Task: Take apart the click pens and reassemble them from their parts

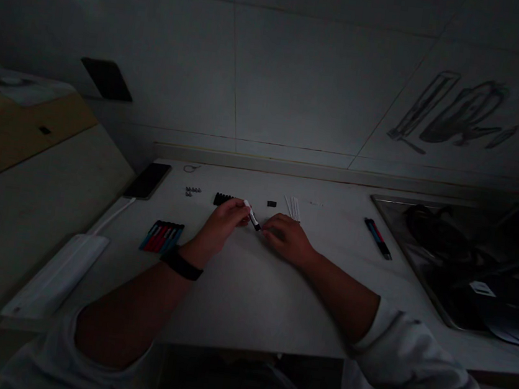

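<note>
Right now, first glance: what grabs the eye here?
In the dim shot both hands meet midway across the table: the left hand grips a small white-tipped pen, with the right hand at its dark end. A row of red and blue pens lies to their left, a phone beyond it, and a single pen lies right, near the sink.

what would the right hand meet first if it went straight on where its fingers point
Likely the pen in the left hand: the right hand points left at its dark tip, close by, contact unclear.
</note>
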### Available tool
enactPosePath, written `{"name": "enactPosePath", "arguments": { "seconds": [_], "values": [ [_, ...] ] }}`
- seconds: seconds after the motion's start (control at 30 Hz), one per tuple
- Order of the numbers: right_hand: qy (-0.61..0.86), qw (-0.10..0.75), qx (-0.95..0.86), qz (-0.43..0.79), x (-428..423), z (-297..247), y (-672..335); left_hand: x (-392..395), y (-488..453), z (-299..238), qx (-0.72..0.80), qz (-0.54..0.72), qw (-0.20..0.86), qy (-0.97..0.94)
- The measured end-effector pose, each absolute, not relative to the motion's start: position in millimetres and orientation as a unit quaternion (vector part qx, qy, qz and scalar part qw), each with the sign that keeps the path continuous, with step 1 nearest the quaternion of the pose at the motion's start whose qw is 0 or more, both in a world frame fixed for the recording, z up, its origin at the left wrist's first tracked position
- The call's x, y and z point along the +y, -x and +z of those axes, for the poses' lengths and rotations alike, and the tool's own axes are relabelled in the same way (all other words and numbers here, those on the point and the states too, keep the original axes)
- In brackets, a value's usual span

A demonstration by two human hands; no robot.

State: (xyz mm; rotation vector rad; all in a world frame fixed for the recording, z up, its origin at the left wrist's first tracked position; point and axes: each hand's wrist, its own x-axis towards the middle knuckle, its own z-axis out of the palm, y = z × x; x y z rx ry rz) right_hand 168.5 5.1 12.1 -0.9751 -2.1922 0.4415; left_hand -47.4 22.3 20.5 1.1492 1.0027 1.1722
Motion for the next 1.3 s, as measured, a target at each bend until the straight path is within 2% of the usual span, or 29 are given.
{"name": "enactPosePath", "arguments": {
  "seconds": [0.3, 0.5, 0.67, 0.8, 1.07, 1.3],
  "values": [
    [0.377, 0.366, -0.836, 0.157, 6, 9, -170, 21, 48, 24, 0.428, 0.517, 0.554, -0.493],
    [0.379, 0.345, -0.842, 0.166, 6, 7, -169, 15, 45, 27, 0.41, 0.489, 0.529, -0.559],
    [0.396, 0.347, -0.836, 0.152, 7, 5, -171, 18, 48, 28, 0.412, 0.532, 0.516, -0.529],
    [0.408, 0.356, -0.829, 0.14, 8, 7, -176, 23, 52, 22, 0.464, 0.431, 0.528, -0.566],
    [0.437, 0.365, -0.814, 0.111, 21, 4, -193, 22, 54, 19, 0.527, 0.331, 0.564, -0.543],
    [0.43, 0.346, -0.826, 0.113, 20, 5, -192, 20, 56, 25, 0.515, 0.341, 0.572, -0.54]
  ]
}}
